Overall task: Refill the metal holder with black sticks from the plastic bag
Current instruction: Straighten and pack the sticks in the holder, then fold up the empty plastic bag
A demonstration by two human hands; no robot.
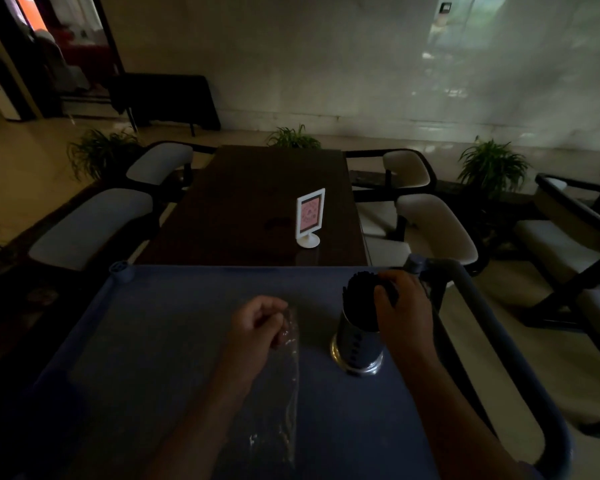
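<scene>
Fingers (280,323) of the left hand (257,327) pinch one clear plastic bag (286,386), apparently empty, lying on the blue cart top (174,341). Right hand (404,306) grips black sticks (359,299) filling one upright metal holder (357,344). Beyond, one desk (250,202) carries one sign stand (309,218).

I see a dim restaurant: a dark table (257,202) at twelve o'clock, a menu stand (310,216), padded chairs (90,226), my service cart (187,341).
</scene>
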